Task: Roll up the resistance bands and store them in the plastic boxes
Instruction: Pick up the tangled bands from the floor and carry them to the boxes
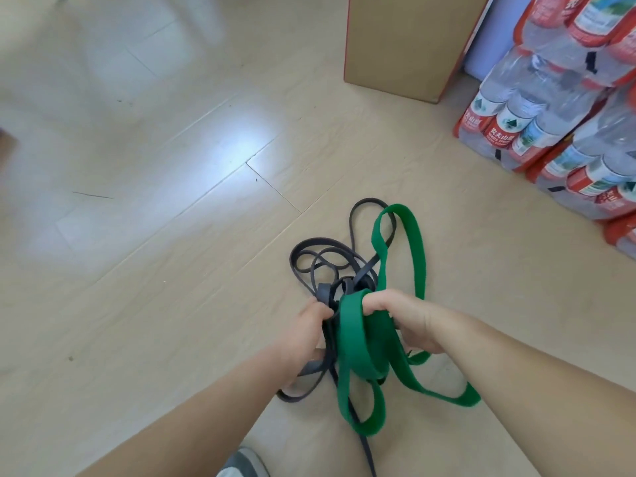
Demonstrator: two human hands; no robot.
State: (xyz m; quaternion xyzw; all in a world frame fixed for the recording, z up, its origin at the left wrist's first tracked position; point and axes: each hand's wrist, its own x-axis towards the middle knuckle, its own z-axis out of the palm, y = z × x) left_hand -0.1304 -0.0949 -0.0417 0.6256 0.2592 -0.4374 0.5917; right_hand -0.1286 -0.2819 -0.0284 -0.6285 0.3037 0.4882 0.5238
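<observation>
A tangle of resistance bands hangs above the wooden floor in the lower middle of the head view. The wide green band (354,339) loops over my right hand (402,321), whose fingers curl round it. Thin dark grey bands (323,259) spill out beyond and below, and my left hand (303,335) grips them at the knot. Loose green loops dangle below my hands and stretch away toward the far right. No plastic box is in view.
A tall cardboard box (402,46) stands at the back right. Shrink-wrapped packs of water bottles (557,115) are stacked along the right edge. Pale wood floor (155,218) spreads to the left. A grey shoe (241,463) shows at the bottom.
</observation>
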